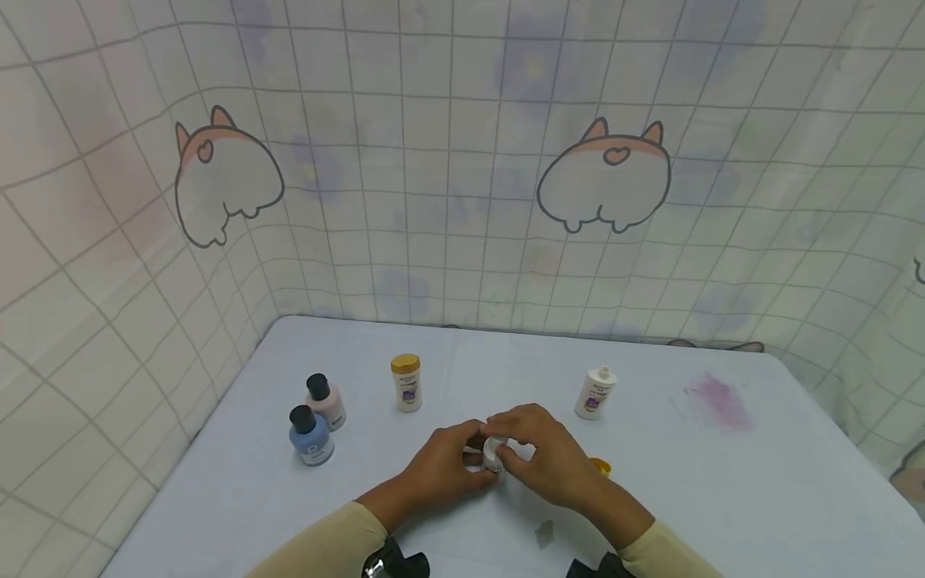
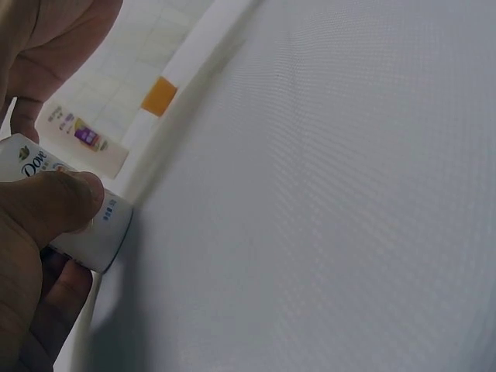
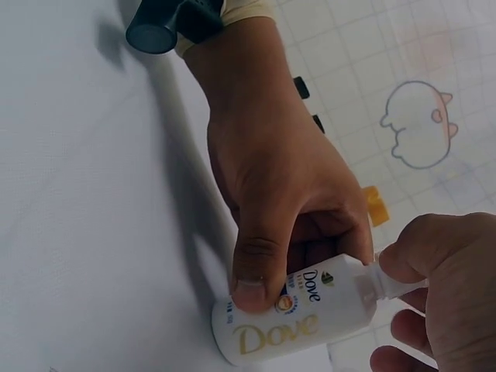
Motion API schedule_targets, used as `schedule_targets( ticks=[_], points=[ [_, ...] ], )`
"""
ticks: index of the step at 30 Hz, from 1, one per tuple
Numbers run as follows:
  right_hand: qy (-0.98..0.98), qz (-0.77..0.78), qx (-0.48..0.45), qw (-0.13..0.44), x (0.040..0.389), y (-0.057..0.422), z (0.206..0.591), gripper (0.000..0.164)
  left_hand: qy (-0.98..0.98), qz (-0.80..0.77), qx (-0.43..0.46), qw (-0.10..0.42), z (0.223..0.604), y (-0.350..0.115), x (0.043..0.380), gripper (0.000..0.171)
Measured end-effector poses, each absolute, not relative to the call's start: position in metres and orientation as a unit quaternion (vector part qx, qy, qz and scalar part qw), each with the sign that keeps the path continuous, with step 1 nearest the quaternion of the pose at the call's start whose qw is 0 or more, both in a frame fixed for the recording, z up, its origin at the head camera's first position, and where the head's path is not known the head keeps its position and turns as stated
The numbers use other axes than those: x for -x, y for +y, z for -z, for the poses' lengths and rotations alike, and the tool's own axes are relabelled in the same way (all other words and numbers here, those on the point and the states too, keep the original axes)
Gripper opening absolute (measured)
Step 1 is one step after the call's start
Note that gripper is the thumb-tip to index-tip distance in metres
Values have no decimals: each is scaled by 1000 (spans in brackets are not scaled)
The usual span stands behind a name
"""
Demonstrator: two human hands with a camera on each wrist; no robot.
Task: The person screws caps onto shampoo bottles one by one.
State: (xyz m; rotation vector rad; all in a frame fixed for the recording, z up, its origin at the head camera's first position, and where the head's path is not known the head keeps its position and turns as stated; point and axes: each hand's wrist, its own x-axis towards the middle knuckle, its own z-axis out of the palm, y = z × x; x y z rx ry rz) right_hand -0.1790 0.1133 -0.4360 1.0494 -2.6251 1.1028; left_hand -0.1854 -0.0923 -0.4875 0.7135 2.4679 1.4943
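Observation:
A small white Dove bottle stands on the table in front of me. My left hand grips its body, with the thumb across the label and the fingers behind. At the top, my right hand pinches the narrow white neck piece between thumb and fingers. In the left wrist view, the Dove bottle is partly covered by the left thumb. A yellow-orange cap lies on the table beyond the right wrist, mostly hidden in the head view.
A white bottle with a bare nozzle stands at the back right. A gold-capped bottle is behind the left hand. Further left stand a blue bottle and a pink bottle, both black-capped. A pink stain marks the white table.

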Motion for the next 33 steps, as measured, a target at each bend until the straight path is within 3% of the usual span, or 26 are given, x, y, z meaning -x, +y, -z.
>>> schedule_targets(
  ticks=[10,33],
  points=[
    [-885,-379,-264,56,174,115,436,32,831,-497,-237,78,492,-91,188,46],
    [-887,-392,-242,45,174,113,437,29,844,-476,-239,66,489,-89,188,48]
  ],
)
